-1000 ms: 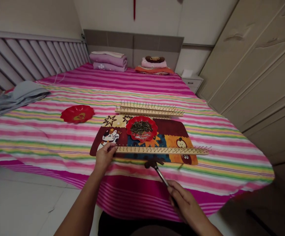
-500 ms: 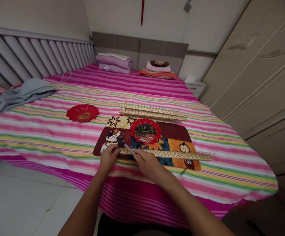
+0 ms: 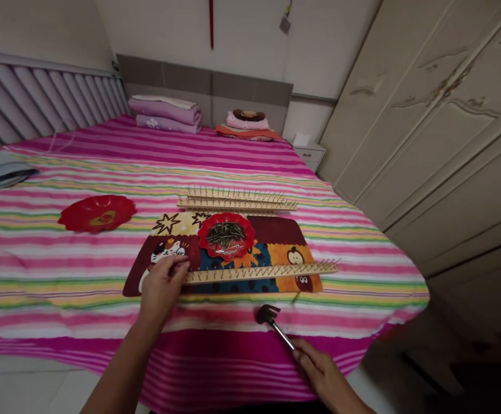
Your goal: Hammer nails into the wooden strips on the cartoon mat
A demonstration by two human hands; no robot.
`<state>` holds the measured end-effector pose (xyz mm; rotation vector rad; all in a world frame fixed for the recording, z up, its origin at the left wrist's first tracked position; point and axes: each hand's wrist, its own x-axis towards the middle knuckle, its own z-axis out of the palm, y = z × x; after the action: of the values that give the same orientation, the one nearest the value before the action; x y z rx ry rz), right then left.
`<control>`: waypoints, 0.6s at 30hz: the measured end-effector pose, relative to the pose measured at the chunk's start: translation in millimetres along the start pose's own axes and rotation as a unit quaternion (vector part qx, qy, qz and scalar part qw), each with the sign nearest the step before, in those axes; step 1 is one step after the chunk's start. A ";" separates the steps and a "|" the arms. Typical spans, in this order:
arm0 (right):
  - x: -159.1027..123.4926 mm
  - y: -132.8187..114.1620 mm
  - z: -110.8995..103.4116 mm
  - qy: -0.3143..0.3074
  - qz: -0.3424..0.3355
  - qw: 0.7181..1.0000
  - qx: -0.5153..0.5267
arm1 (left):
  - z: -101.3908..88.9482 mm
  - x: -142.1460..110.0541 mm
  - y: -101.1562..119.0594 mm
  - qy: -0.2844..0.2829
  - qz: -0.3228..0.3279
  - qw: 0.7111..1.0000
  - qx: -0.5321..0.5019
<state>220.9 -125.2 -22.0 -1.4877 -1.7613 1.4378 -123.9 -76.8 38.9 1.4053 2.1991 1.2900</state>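
Note:
My left hand is closed at the left end of a pale wooden strip, thumb and fingertips pinching there; whether a nail is also between them I cannot tell. A row of nails sticks up along the strip, slanting toward its right end. In my right hand is a claw hammer, held by its handle, its dark head above the striped cloth in front of the strip. Beneath the strip lies a patterned mat. On the mat, behind the strip, a red scalloped dish holds a heap of nails.
More nail-studded wooden strips lie behind the mat. Another red dish rests at the left on the striped bedspread. Grey clothing is at the left edge, folded bedding by the headboard, and a wardrobe at the right.
My right hand swung the hammer up to the strip's left end beside my left fingers, then drew it back right and toward me. My left hand stays at that end. The view has turned rightward.

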 end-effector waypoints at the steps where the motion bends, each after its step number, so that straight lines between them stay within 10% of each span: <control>1: -1.8 9.3 -1.1 0.015 0.023 0.999 0.016 | 5.8 5.3 10.6 -0.031 0.031 0.999 0.022; 10: 3.2 37.1 -1.7 0.016 0.078 0.985 0.155 | 84.8 66.4 61.5 -0.232 0.114 0.924 0.282; 18: 4.5 43.2 1.1 0.015 0.109 0.968 0.224 | 101.4 75.0 59.7 -0.270 0.082 0.910 0.304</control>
<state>238.4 -126.3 -61.7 -1.4705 -1.1713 1.7662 -65.2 49.6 44.2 1.8977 2.1745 0.1522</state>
